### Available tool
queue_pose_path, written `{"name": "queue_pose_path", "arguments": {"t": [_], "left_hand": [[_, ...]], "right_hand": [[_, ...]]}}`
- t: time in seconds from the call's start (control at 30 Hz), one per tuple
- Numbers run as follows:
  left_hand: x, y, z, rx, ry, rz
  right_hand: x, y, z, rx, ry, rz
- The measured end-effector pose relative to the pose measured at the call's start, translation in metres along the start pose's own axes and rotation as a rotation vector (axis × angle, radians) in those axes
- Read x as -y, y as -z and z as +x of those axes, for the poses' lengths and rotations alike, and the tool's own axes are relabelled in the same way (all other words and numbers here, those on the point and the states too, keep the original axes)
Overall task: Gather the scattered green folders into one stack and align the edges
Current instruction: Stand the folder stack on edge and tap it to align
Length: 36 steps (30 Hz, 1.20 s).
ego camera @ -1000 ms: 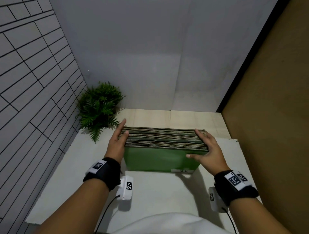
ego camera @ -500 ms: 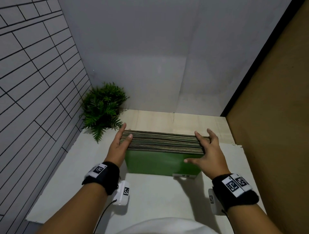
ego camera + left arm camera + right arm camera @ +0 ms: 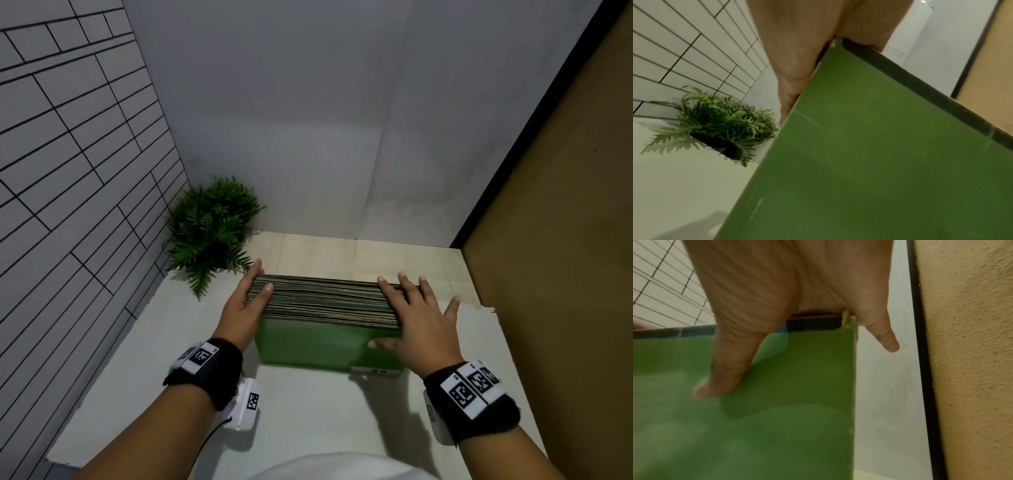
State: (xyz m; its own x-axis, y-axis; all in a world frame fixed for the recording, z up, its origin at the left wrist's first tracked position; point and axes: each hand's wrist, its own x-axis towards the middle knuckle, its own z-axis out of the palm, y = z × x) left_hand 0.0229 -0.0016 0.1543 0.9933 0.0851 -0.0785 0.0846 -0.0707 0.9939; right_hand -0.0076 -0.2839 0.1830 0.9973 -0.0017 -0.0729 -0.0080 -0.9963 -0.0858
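A thick stack of green folders [image 3: 322, 337] stands on edge on the white table [image 3: 318, 407], its layered top edges facing up. My left hand [image 3: 245, 303] lies flat against the stack's left end, fingers straight and thumb on the top edges. My right hand [image 3: 416, 317] rests spread over the stack's right end, fingers straight, thumb against the green front cover. In the left wrist view the palm [image 3: 795, 53] meets the corner of the green cover [image 3: 869, 154]. The right wrist view has the thumb [image 3: 725, 366] lying on the green cover [image 3: 777, 418].
A small potted fern [image 3: 209, 233] sits in the back left corner beside the tiled wall [image 3: 68, 205]. A brown panel [image 3: 565, 274] closes off the right side, close to the stack. A white label tab [image 3: 373, 370] sticks out at the stack's lower front right.
My right hand has opened out, its fingers spreading flat over the stack's right top. The left hand stays pressed at the left end. The head view has shifted slightly.
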Motion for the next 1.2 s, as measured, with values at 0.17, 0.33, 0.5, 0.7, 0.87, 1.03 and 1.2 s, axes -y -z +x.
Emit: {"name": "queue_pose_path", "arguments": {"t": [0.17, 0.33, 0.5, 0.7, 0.87, 1.03, 1.2], "left_hand": [[-0.001, 0.000, 0.000, 0.024, -0.023, -0.018], [0.003, 0.000, 0.002, -0.002, 0.030, -0.080], [0.012, 0.002, 0.007, -0.029, 0.148, -0.176], [0.009, -0.007, 0.003, -0.088, 0.165, -0.135], [0.015, -0.007, 0.012, -0.154, 0.192, 0.025], [0.003, -0.009, 0.016, -0.223, -0.089, 0.358], [-0.019, -0.002, 0.021, 0.092, -0.351, 1.148]], "right_hand": [[-0.010, 0.001, -0.003, -0.034, 0.031, 0.358], [-0.025, -0.004, -0.008, -0.346, -0.479, 1.297], [-0.021, -0.021, -0.007, -0.029, -0.488, 1.703], [-0.024, -0.025, -0.006, 0.051, -0.383, 1.682], [-0.051, -0.031, -0.009, 0.210, -0.183, 1.611], [-0.049, -0.034, -0.014, 0.164, -0.240, 1.335], [-0.034, -0.040, -0.002, 0.054, -0.382, 1.358]]}}
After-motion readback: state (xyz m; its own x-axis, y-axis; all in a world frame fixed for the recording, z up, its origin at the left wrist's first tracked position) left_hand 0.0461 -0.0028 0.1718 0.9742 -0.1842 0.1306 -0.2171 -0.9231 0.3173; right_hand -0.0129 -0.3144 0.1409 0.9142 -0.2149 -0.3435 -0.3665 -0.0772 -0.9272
